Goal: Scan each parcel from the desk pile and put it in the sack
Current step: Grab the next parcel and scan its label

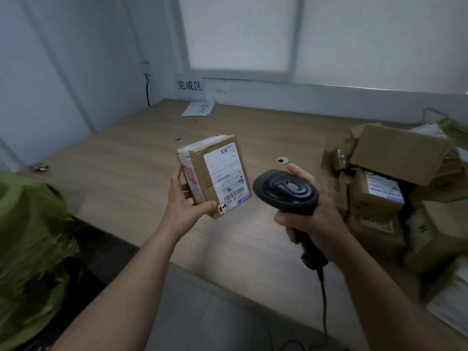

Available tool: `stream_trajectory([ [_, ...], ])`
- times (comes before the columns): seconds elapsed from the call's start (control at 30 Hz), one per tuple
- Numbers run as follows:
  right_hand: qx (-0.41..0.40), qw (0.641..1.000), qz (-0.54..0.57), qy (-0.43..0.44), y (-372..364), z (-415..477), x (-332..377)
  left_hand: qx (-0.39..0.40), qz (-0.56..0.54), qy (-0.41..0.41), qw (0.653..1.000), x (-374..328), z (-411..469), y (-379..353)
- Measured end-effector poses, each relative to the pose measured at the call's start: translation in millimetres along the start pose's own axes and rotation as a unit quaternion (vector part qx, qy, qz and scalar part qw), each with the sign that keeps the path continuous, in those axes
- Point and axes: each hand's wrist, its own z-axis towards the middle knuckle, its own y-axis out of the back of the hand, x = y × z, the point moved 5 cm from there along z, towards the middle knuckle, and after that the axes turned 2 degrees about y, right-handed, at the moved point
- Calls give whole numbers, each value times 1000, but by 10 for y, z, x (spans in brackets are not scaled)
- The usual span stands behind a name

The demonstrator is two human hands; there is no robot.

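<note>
My left hand [183,201] holds a small cardboard parcel [202,158] above the desk, its white shipping label and barcode turned toward me. My right hand [312,216] grips a black handheld barcode scanner [286,190] just right of the parcel, its head close to the barcode; a black cable hangs down from its handle. A pile of brown cardboard parcels [397,153] lies at the desk's right side. A green sack [30,239] stands at the left, beside the desk's front corner.
The wooden desk [126,160] meets the walls in a corner. A white envelope [197,108] lies at the back under a paper sign on the wall. A round cable hole [281,160] sits mid-desk. A window is behind.
</note>
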Motion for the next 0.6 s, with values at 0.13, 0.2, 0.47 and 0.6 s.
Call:
stream_trajectory([
  [0.13, 0, 1000, 24, 4, -732, 264, -28, -23, -1, 3, 1000, 303, 91, 828],
  [0.2, 15, 999, 29, 4, -1126, 398, -59, -41, 3, 9, 999, 496, 120, 1255],
  [0.47, 81, 996, 44, -3, -2484, 830, -196, -106, -4, 45, 993, 1117, 70, 2654],
  [0.6, 118, 992, 39, -8, -2990, 1071, -213, -153, -13, 46, 987, 1249, 15, 3126],
])
